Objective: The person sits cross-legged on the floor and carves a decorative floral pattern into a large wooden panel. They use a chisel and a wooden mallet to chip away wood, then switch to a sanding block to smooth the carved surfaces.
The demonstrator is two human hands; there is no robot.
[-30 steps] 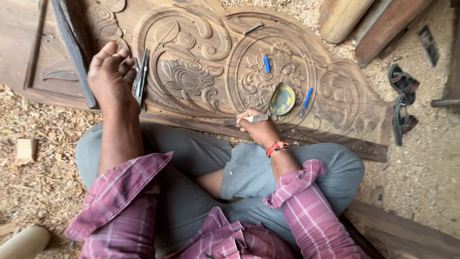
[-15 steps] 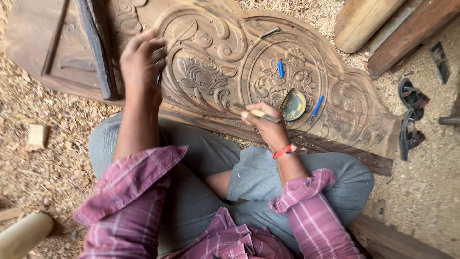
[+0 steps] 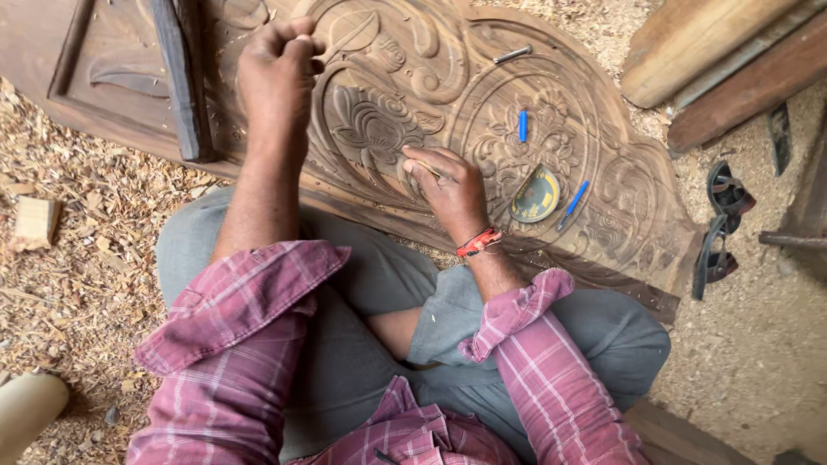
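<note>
Brown carved wooden panel [image 3: 388, 103] is lying under both hands. Left hand [image 3: 277, 73] is hovering above it, clenched into a fist, forearm stretched forward. Right hand [image 3: 448, 185] is resting on the flower carving, fingers pinching a thin pale tool [image 3: 428, 168]; a round yellow-green disc [image 3: 534, 195] is lying just right of it.

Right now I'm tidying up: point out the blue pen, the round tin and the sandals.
blue pen [image 3: 572, 205], head view, mid barrel.
round tin [image 3: 535, 195], head view, lid centre.
sandals [image 3: 720, 226], head view, strap.
</note>
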